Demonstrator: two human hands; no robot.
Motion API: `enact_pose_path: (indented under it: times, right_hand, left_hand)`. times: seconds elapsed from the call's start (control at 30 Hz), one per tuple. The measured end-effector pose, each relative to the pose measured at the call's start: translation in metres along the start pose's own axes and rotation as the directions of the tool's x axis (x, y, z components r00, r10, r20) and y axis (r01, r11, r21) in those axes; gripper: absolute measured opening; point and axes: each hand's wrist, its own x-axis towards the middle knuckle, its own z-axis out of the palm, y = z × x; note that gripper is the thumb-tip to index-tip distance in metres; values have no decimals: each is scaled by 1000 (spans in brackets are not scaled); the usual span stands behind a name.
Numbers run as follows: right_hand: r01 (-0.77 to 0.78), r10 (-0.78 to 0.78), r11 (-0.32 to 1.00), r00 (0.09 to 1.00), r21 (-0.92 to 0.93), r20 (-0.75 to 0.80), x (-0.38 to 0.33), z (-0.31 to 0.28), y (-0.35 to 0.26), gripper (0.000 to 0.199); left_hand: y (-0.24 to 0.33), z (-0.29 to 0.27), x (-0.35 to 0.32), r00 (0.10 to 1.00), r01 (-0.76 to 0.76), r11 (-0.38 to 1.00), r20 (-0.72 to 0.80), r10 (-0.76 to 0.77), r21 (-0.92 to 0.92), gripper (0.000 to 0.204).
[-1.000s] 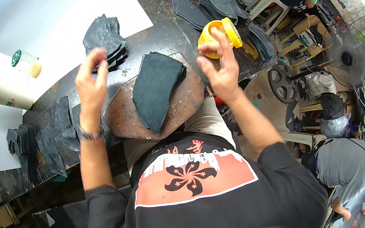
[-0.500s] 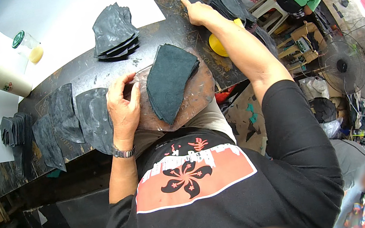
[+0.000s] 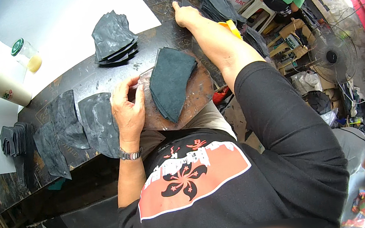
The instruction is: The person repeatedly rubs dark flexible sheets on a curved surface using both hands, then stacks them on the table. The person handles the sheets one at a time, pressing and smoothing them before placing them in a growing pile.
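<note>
Left hand (image 3: 127, 109) rests flat beside the dark cutout (image 3: 171, 81); right hand (image 3: 187, 15) reaches the far stack (image 3: 217, 5) (grip hidden); spread pieces (image 3: 75, 124) suggest work midway.

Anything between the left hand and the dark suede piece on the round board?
Nothing visible. The left hand rests on the round board's left edge, and the dark suede piece lies just right of its fingertips, with bare board between.
</note>
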Motion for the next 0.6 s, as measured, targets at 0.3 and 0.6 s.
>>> enact_pose_path:
  times: [0.3,0.6]
  right_hand:
    - [123,-120,990,992,-68,44,7,-20,11,93]
    - [120,-124,992,988,-39,-93,14,-7,8,90]
  left_hand:
    - [-3,-1,0,998,-31,997,50,28,65,23]
    - [-3,2,0,1000,-19,999,5,19,41,22]
